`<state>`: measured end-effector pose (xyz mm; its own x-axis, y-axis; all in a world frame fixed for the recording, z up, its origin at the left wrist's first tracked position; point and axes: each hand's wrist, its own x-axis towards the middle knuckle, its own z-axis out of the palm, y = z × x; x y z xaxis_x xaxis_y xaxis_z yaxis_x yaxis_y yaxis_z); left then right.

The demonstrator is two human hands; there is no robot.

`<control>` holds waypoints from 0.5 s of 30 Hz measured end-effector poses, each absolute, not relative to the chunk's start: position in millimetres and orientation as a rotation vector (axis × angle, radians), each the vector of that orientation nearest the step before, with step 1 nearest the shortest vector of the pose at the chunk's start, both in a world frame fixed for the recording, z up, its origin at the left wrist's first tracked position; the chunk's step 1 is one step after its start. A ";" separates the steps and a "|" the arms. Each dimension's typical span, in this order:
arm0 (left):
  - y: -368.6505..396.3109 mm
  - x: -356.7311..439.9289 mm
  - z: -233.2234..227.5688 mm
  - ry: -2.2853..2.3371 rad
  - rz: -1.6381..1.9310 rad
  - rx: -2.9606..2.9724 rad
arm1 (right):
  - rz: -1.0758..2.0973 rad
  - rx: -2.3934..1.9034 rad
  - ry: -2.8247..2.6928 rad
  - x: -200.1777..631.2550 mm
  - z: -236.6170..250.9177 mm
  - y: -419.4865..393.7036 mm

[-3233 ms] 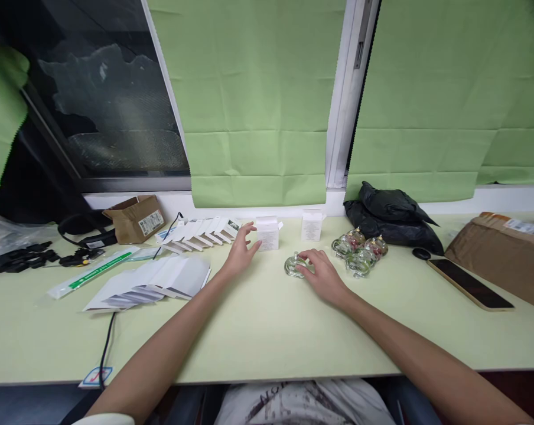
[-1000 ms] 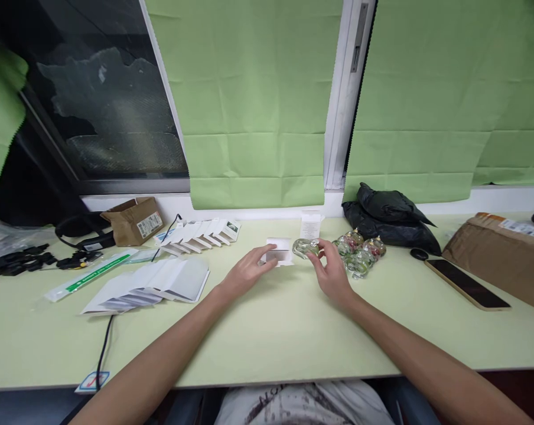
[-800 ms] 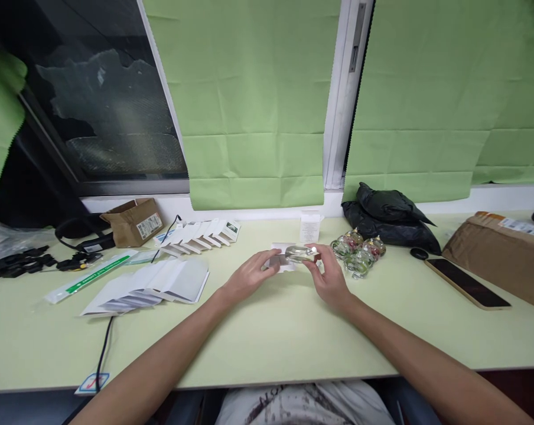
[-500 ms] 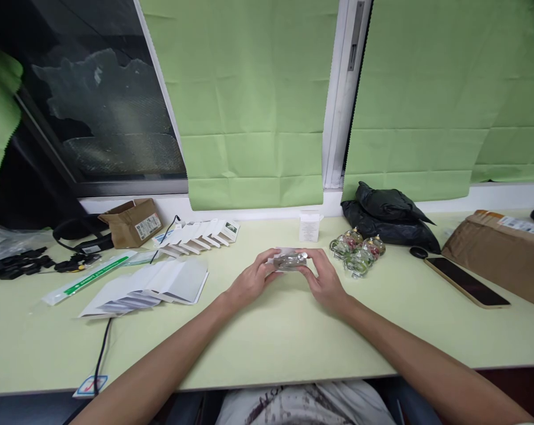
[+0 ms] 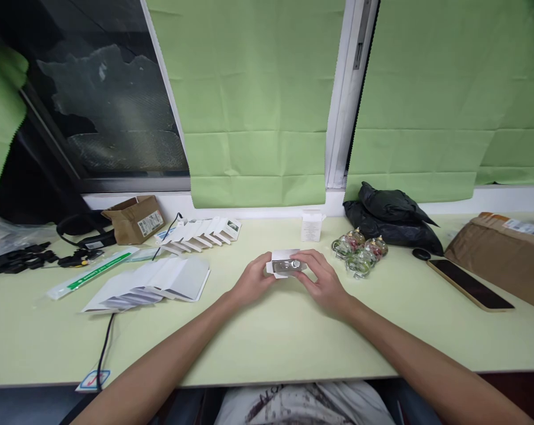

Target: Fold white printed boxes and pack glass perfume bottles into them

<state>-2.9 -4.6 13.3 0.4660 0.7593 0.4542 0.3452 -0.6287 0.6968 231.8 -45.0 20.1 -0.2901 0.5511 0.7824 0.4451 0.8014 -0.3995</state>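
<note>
We see a pale green tabletop (image 5: 267,336) running full width under green blinds (image 5: 258,100) & a dark window (image 5: 103,100). Far right, a big brown parcel (image 5: 506,254), w/ a phone (image 5: 469,284) lying flat just beside it. A black plastic bag (image 5: 393,215) sits at the back, right of centre. Left of centre, a fan of flat white cards (image 5: 152,282), and behind them a row of flat-packed white boxes (image 5: 202,231). A small open cardboard box (image 5: 136,218) is at back left, next to black cables (image 5: 23,258). A cluster of small glass bottles (image 5: 360,251) sits in front of the bag, and a closed white carton (image 5: 312,225) stands upright near the wall.

Centre: our left hand (image 5: 251,282) and right hand (image 5: 322,282) meet around a small open white box (image 5: 281,264), held just above the tabletop. Left fingers curl on the box's left side, pinching it. Right fingers are pressed on a small glass bottle (image 5: 291,265), which lies partly inside the box's open end.
</note>
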 end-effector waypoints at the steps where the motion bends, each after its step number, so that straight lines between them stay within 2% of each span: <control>1: -5.0 -2.6 13.8 0.915 1.061 2.195 | 0.126 -0.747 -1.921 232.0 20.8 -45.6; 15: -19.1 7.8 23.1 0.918 1.065 2.203 | 0.166 -0.734 -1.888 234.1 25.2 -46.1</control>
<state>7.8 -19.1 23.1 0.4609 0.7571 0.4630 0.3464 -0.6338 0.6916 234.1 -46.1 25.2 -0.2572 0.5580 0.7890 0.4114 0.8020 -0.4331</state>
